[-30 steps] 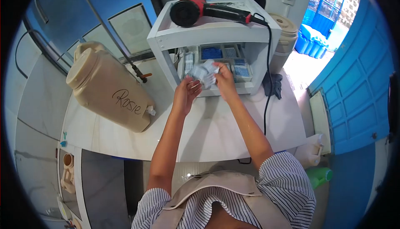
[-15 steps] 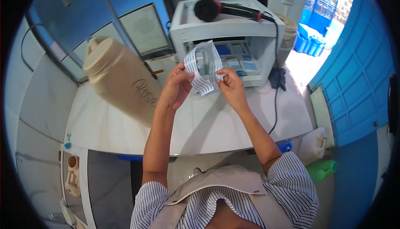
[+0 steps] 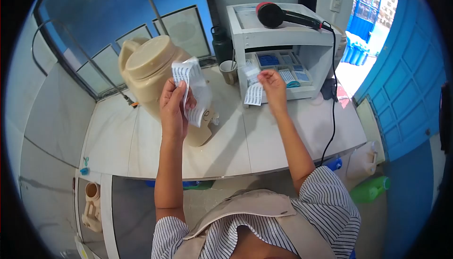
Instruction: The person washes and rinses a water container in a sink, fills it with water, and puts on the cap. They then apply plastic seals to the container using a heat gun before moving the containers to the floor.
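Observation:
My left hand is closed on a curled strip of printed labels, white with rows of dark print and a translucent part hanging behind. It is in front of the large beige jug, whose handwriting is mostly hidden. In my right hand, thumb and fingers pinch a shorter piece of printed labels, which hangs down before the white shelf unit. The two pieces are well apart, both above the white tabletop.
A black and red hair dryer lies on the shelf unit, its cord running down the right side. Inside is a tray of small packets. A dark bottle and a cup stand left of it. Floor jugs include a green one.
Both hands were together at one looped strip; now they are apart, each with a separate piece. The left moved left, the right moved right. The view has shifted left.

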Available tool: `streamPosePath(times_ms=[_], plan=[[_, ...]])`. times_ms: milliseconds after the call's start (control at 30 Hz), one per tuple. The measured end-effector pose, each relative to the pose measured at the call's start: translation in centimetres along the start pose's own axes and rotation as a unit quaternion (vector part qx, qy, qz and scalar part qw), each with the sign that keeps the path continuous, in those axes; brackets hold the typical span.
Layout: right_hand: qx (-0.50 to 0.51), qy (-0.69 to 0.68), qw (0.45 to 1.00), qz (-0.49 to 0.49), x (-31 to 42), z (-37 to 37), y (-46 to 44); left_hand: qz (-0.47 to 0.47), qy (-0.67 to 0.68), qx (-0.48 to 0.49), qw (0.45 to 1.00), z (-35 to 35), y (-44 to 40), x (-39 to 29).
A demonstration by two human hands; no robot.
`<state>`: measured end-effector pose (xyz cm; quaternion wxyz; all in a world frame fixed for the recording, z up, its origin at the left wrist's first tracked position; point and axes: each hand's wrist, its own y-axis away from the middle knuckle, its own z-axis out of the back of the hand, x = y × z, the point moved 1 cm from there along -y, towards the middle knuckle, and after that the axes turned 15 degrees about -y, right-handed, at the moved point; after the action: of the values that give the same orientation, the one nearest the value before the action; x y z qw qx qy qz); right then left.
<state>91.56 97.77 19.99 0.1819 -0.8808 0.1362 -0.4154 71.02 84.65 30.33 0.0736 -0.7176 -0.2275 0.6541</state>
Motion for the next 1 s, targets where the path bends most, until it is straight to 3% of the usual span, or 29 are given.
streamPosePath(times_ms=[33, 100, 133, 200, 333, 400, 433, 500, 567, 600, 667, 700, 800, 867, 900, 967, 1000], plan=[[-0.008, 0.004, 1.000, 0.001, -0.8, 2.1, -1.5, 0.021, 0.001, 0.017, 1.000, -0.2, -0.3, 0.4], [-0.010, 0.235, 0.971, 0.046, -2.4, 5.9, -4.9, 0.044, -0.013, 0.022, 0.999, -0.9, -0.9, 1.4], [-0.012, 0.238, 0.970, 0.046, -4.1, 7.2, -6.9, 0.075, -0.024, 0.043, 0.996, -1.3, -1.3, 2.1], [-0.001, 0.400, 0.902, 0.164, -7.6, 9.4, -10.5, 0.105, -0.040, 0.070, 0.991, -2.1, -1.7, 3.6], [0.104, 0.434, 0.881, 0.160, -12.5, 10.0, -13.4, 0.144, -0.030, 0.047, 0.988, -4.1, -2.7, 5.1], [0.075, 0.587, 0.782, 0.194, -12.4, 9.6, -13.4, 0.136, -0.022, 0.036, 0.990, -4.6, -3.1, 5.4], [0.078, 0.585, 0.784, 0.193, -11.8, 9.8, -13.5, 0.137, -0.024, 0.032, 0.990, -4.9, -3.2, 5.2], [0.087, 0.505, 0.857, 0.053, -7.2, 8.5, -12.5, 0.135, -0.033, 0.010, 0.990, -5.3, -3.2, 4.6], [0.185, 0.256, 0.939, -0.135, -3.5, 5.8, -8.8, 0.121, -0.031, 0.011, 0.992, -5.3, -3.5, 4.2], [0.221, 0.088, 0.943, -0.234, -1.5, 3.6, -6.3, 0.110, -0.025, 0.021, 0.993, -5.3, -3.6, 4.0], [0.193, -0.118, 0.948, -0.222, 1.1, -1.0, -2.1, 0.096, -0.030, 0.014, 0.995, -5.5, -3.5, 3.3], [0.196, -0.120, 0.947, -0.224, 1.5, -3.3, -0.8, 0.085, -0.034, 0.014, 0.996, -5.6, -3.5, 3.0], [0.200, -0.122, 0.969, -0.076, 2.9, -8.0, 1.0, 0.074, -0.071, -0.027, 0.994, -6.4, -2.9, 1.0], [0.175, 0.073, 0.982, -0.003, 3.7, -9.7, 1.0, 0.042, -0.058, -0.018, 0.997, -5.0, -2.8, -0.2], [0.185, 0.069, 0.980, -0.002, 4.0, -10.6, 0.8, 0.036, -0.060, -0.026, 0.997, -3.9, -2.7, -0.7], [0.187, 0.182, 0.952, 0.161, 4.8, -11.9, -0.4, -0.026, -0.049, -0.112, 0.992, -1.9, -2.6, -2.3], [0.189, 0.186, 0.946, 0.187, 4.6, -12.5, -1.4, -0.051, -0.045, -0.105, 0.992, 0.0, -2.7, -3.1]])
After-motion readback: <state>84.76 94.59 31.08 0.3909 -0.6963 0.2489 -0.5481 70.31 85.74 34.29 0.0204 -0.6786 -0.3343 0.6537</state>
